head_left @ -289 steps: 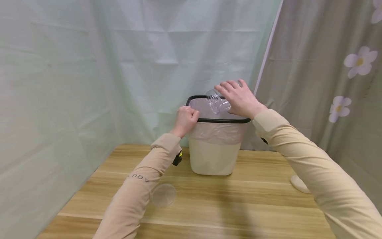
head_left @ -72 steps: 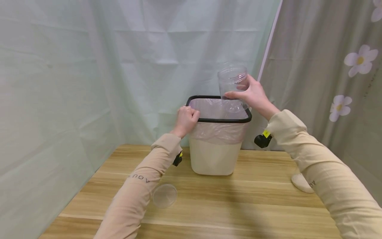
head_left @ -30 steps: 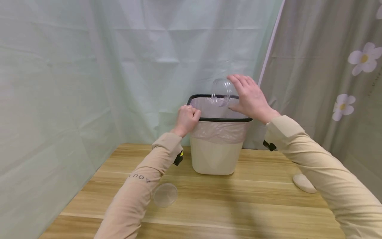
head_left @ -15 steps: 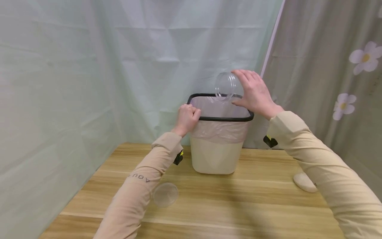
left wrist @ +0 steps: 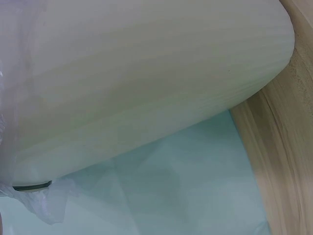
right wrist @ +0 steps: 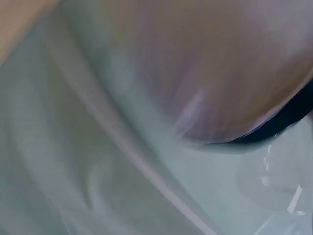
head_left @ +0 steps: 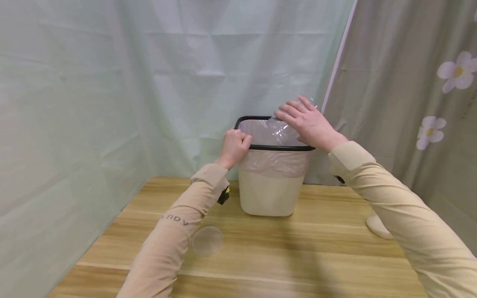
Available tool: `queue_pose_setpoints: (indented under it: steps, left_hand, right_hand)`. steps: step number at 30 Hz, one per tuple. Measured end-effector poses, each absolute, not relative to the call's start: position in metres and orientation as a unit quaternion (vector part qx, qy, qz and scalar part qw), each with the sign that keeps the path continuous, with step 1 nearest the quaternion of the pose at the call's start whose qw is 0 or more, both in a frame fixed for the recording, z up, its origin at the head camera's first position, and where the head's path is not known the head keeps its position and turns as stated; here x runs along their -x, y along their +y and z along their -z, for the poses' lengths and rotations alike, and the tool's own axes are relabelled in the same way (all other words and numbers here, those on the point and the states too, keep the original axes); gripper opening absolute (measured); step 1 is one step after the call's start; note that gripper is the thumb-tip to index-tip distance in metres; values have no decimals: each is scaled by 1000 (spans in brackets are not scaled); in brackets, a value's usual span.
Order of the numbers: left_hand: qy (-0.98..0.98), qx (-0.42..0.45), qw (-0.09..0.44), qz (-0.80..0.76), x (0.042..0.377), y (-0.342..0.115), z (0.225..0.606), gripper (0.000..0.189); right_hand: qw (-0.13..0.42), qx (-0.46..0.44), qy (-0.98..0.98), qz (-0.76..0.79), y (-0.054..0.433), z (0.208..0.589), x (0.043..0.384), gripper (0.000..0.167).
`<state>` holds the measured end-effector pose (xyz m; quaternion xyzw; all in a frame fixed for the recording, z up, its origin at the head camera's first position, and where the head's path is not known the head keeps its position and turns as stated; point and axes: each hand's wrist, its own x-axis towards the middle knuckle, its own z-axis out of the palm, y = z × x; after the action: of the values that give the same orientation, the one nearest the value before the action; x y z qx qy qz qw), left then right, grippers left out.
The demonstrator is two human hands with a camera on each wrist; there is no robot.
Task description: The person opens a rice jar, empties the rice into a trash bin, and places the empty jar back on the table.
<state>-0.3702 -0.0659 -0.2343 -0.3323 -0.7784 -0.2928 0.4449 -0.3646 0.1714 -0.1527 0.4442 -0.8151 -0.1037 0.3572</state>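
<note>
In the head view my left hand grips the black rim of a cream trash bin at its left side. A translucent liner bag folds over that rim. My right hand is above the bin's right part, holding a clear plastic jar tipped toward the bin's mouth. Fingers and palm hide much of the jar. At the right edge of the right wrist view, part of the clear jar shows, blurred. The left wrist view has the bin's side and no clear sight of the hand.
A clear round lid lies on the wooden table beside the left forearm. A pale rounded object sits at the right, partly behind the right sleeve. Pale green curtains and a grey flowered curtain hang behind.
Between earlier frames the jar went from tipped to upright and back to tipped. Over the last half second my right hand has lowered and turned it further down. My left hand stays on the rim.
</note>
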Motion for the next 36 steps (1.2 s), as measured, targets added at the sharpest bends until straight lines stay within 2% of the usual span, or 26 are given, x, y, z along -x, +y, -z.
queue_pose_setpoints:
  steps: [2, 6, 17, 31, 33, 36]
  left_hand:
    - [-782, 330, 442, 289, 370, -66, 235, 44]
    - [-783, 329, 445, 283, 369, -65, 235, 43]
    - [-774, 337, 452, 289, 371, -62, 235, 42]
    - [-781, 330, 446, 288, 372, -62, 235, 42]
    - [-782, 328, 445, 288, 372, -62, 235, 42]
    - [-784, 329, 438, 292, 371, -62, 235, 43]
  right_hand:
    - [377, -471, -783, 151, 170, 151, 367, 83]
    - [387, -481, -775, 132, 167, 147, 367, 84]
    - [391, -456, -788, 135, 174, 147, 365, 83]
    - [438, -439, -776, 119, 171, 149, 362, 91]
    - [417, -429, -793, 116, 172, 150, 362, 90]
    - [356, -420, -828, 106, 173, 152, 361, 87]
